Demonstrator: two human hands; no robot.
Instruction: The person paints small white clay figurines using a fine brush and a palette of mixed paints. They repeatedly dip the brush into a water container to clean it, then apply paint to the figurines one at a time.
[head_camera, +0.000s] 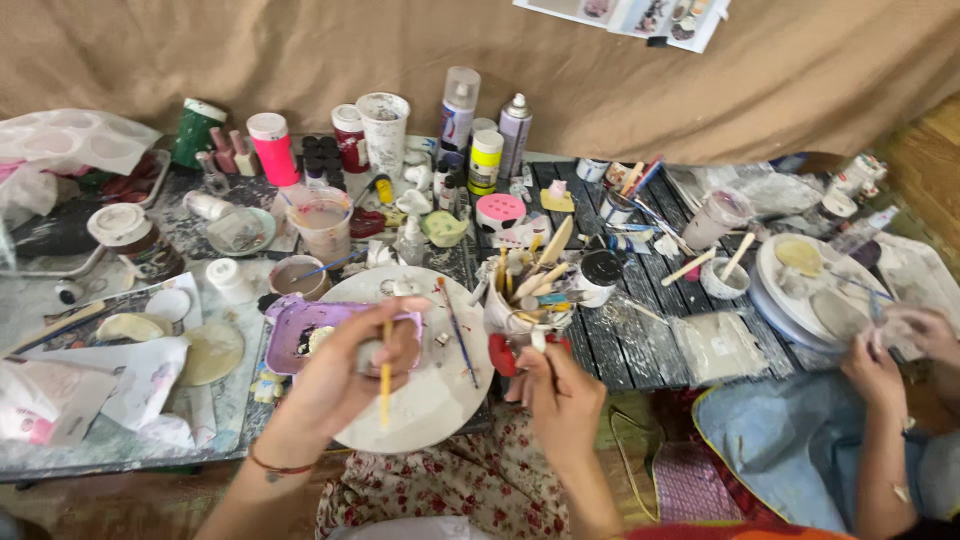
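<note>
Head camera, looking down on a very crowded craft table (640, 350). The left hand (345, 375) is curled shut around a small pale object (372, 352), and a yellow-handled brush (385, 378) runs down through the same grip; what the pale piece is stays hard to say, the fingers cover most of it. Just behind that hand lies a purple tray (300, 325), partly hidden by the knuckles, sitting at the edge of a round white board (435, 390) smeared with paint. The right hand (560, 395) is at the foot of a white cup stuffed with brushes and sticks (515, 300), fingers bunched around a thin tool handle (545, 352), though the tip and the exact grip are blurred. A red thing (503, 355) peeks out beside the cup, mostly covered. Further back stand spray cans (458, 115), a pink bottle (272, 145) and a cup of murky water (322, 225). At the right, another person's hands (905, 345) work beside a round white palette (815, 290); what they hold is too blurred to tell, and the frame edge cuts that person off.
</note>
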